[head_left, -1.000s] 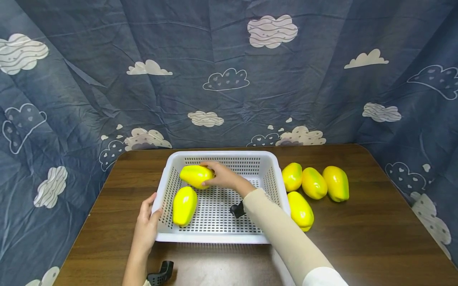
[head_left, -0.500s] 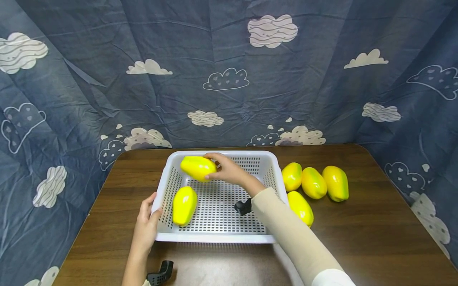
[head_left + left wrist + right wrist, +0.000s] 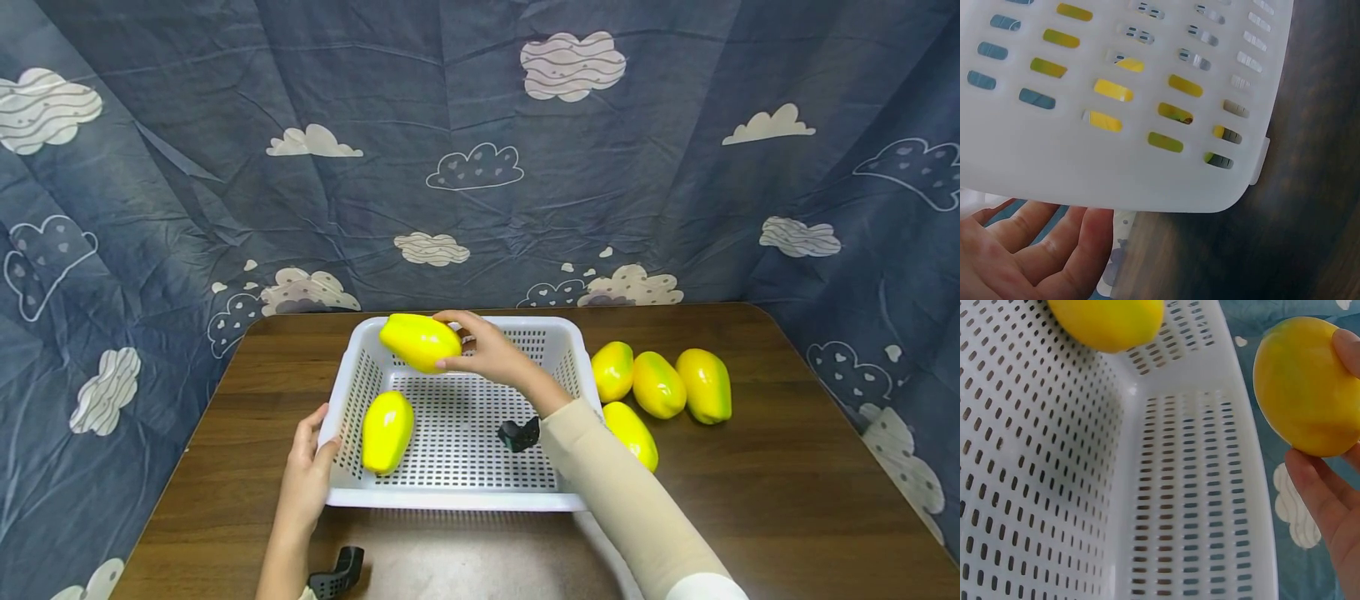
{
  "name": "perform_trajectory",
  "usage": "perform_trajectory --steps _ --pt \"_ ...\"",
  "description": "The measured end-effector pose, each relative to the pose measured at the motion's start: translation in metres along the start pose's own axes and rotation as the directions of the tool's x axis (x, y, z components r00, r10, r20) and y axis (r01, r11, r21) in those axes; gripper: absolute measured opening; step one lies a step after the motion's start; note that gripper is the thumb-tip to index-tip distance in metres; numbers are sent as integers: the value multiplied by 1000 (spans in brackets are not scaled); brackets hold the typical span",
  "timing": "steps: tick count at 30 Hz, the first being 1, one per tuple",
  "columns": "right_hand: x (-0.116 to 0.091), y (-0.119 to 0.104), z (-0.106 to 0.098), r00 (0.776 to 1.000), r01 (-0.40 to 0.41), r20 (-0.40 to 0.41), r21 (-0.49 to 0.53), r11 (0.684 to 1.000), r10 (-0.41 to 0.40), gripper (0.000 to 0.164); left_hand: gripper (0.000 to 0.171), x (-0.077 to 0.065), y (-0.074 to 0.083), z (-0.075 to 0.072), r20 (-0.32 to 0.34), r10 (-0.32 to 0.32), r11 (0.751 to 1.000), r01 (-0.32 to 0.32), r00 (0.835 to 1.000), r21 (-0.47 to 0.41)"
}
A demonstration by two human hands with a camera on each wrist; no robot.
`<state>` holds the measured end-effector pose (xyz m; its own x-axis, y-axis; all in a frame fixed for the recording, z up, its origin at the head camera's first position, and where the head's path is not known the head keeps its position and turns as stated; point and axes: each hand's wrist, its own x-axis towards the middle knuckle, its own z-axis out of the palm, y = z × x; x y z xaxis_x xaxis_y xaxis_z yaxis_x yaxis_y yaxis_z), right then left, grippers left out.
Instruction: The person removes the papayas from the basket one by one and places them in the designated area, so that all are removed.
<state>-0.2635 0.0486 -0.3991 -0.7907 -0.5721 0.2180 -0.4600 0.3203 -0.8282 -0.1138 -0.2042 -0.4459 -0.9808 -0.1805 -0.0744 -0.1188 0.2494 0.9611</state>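
In the head view my right hand (image 3: 487, 354) grips a yellow papaya (image 3: 420, 342), its thumb and fingers round the fruit's right end. It holds the papaya lifted at the back left of a white perforated basket (image 3: 457, 500), overlapping the back rim. A second papaya (image 3: 387, 433) lies inside the basket at the left. My left hand (image 3: 307, 467) holds the basket's left side, thumb over the rim. From the left wrist, curled fingers (image 3: 1085, 250) show at the basket's edge. The right wrist view has the held papaya (image 3: 1310, 387) beyond the rim and the other papaya (image 3: 1110, 319) inside.
Several yellow-green papayas (image 3: 660, 385) sit on the brown wooden table (image 3: 787, 483) close to the basket's right side. A dark blue cloud-patterned curtain (image 3: 480, 225) hangs behind the table. Black wrist-camera parts (image 3: 519, 435) stick out from my right wrist, over the basket.
My right hand has raised the papaya from the basket floor up toward the back rim and slightly right. My left hand and the basket have stayed put.
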Motion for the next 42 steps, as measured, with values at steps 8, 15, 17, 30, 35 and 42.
perform_trajectory --steps 8,15,17,30,35,42 --pt "-9 -6 -10 999 16 -48 16 1000 -15 64 47 -1 1 0 2 -1 1000 1 1000 3" --pt "-19 -10 -17 996 40 -83 14 999 -39 64 47 -1 1 0 0 0 1000 0 1000 7" --pt "-22 -10 -19 994 52 -97 5 999 -52 64 47 -1 1 0 2 0 1000 0 1000 6" --pt "-44 -15 -35 988 53 -145 -14 999 -54 65 47 0 1 0 -3 -5 1000 6 1000 6" --pt "-57 -40 -43 988 39 -147 -38 999 -44 63 47 0 1 0 -4 -5 1000 5 1000 3" --pt "-69 -44 -53 982 35 -182 -83 996 -50 64 48 1 0 1 -9 0 1000 0 1000 4"
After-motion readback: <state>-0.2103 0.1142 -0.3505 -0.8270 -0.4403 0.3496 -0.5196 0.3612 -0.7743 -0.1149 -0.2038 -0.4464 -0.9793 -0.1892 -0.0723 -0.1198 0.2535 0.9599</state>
